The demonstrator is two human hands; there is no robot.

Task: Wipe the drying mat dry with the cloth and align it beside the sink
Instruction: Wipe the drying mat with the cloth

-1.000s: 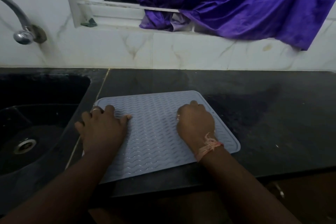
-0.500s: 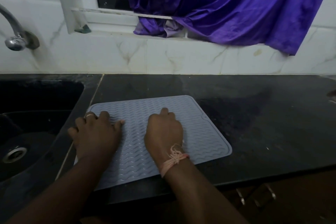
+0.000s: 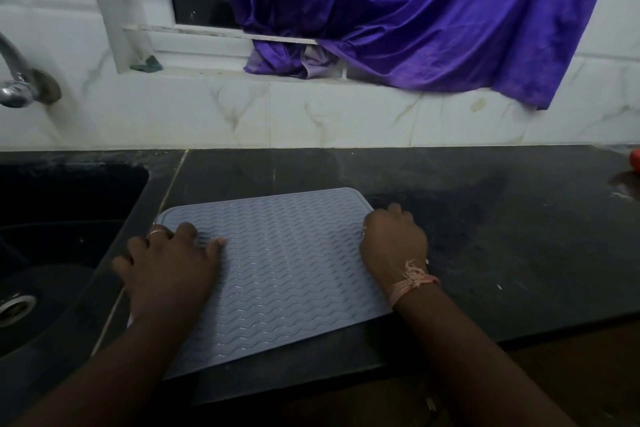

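Right hand [image 3: 393, 241] slid to drying mat [image 3: 287, 267] right edge; left hand [image 3: 169, 267] pressing.

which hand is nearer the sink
Left. The left hand rests on the mat's sink-side edge, right beside the sink. The right hand sits at the mat's far edge, away from it.

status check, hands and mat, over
Left hand flat on drying mat. Right hand curled at its right edge. Mat beside sink, slightly skewed.

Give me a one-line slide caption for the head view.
Both hands, left hand and right hand, on the drying mat beside the sink.
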